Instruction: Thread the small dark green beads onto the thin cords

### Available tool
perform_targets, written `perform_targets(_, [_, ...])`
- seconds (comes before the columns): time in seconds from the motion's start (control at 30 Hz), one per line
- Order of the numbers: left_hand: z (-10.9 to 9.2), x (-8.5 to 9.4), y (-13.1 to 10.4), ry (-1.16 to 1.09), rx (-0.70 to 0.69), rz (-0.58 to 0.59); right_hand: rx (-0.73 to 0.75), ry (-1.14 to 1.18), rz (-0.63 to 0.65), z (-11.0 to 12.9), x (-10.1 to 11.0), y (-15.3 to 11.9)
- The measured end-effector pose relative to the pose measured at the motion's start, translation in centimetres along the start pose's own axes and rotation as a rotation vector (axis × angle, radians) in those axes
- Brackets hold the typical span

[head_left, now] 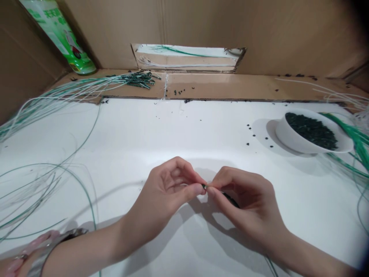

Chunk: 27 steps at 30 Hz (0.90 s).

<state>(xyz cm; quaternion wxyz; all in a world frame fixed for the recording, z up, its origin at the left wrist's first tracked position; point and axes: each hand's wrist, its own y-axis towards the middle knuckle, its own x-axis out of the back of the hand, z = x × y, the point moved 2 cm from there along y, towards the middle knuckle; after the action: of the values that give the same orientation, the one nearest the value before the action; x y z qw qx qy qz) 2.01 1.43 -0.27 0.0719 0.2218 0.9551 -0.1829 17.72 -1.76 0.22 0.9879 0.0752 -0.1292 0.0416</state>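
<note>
My left hand (173, 192) is closed in a pinch, with a tiny dark green bead (204, 187) between thumb and forefinger. Fingertip to fingertip with it, my right hand (245, 196) is also pinched shut. A dark beaded strand (230, 199) shows partly under its palm, and a thin green cord (271, 265) comes out below the right wrist. What lies exactly between the right fingertips is mostly hidden. Right of the hands, a white bowl (291, 140) holds many small dark green pieces (311, 130).
Green and white cords (86, 86) with dark beaded ends (140, 79) lie at the back left. Loose cords (77, 181) curl at left, and green strands (360, 142) at right. Stray beads (254, 135) dot the white surface. A green bottle (62, 36) stands against the cardboard wall (273, 30).
</note>
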Motion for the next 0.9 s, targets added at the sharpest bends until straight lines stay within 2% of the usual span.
perform_targets(0.43, [-0.36, -0.11, -0.04, 0.036, -0.041, -0.042, 0.053, -0.095, 0.000, 0.32, -0.10, 0.00])
perform_targets(0.6, [-0.64, -0.27, -0.21, 0.061, -0.074, -0.043, 0.131, -0.138, -0.021, 0.38, 0.01, -0.11])
perform_targets(0.9, [-0.65, -0.25, -0.43, 0.007, -0.069, -0.044, 0.150, -0.120, -0.040, 0.47, 0.02, -0.12])
